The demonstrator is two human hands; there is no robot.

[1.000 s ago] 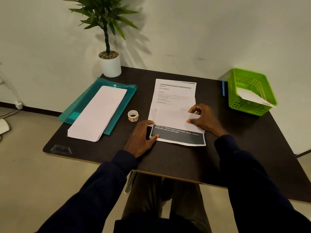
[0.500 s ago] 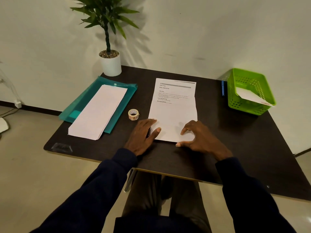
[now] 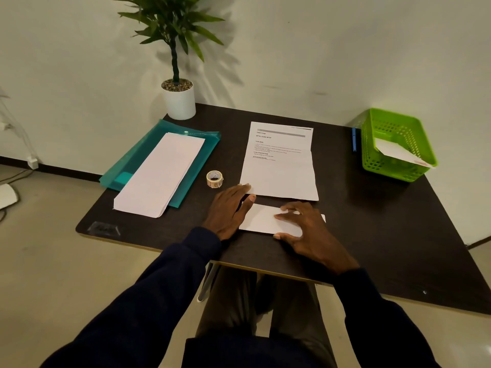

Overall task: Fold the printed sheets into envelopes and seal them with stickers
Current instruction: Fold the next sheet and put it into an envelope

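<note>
Counter (image 3: 377,224): dark top, carrying all items listed.
Printed sheet (image 3: 279,166): lies flat at centre, text at its far end, crease lines visible across it.
White strip (image 3: 261,220): lies just in front of the printed sheet's near edge, with a thin dark band between them; cannot tell whether it is a separate piece or part of that sheet.
Left hand (image 3: 228,208): flat on the counter, fingers straight and holding nothing; fingertips touch the sheet's near left corner, thumb at the strip's left end.
Right hand (image 3: 310,232): rests on the strip, fingers spread and lightly bent, pressing down, gripping nothing.
Sticker roll (image 3: 214,178): upright, just left of the sheet, near the left hand.
Paper stack (image 3: 159,173): on a teal folder (image 3: 132,166), left side.
Green basket (image 3: 393,171): far right corner, a folded envelope (image 3: 396,152) inside.
Blue pen (image 3: 354,139): beside the basket.
</note>
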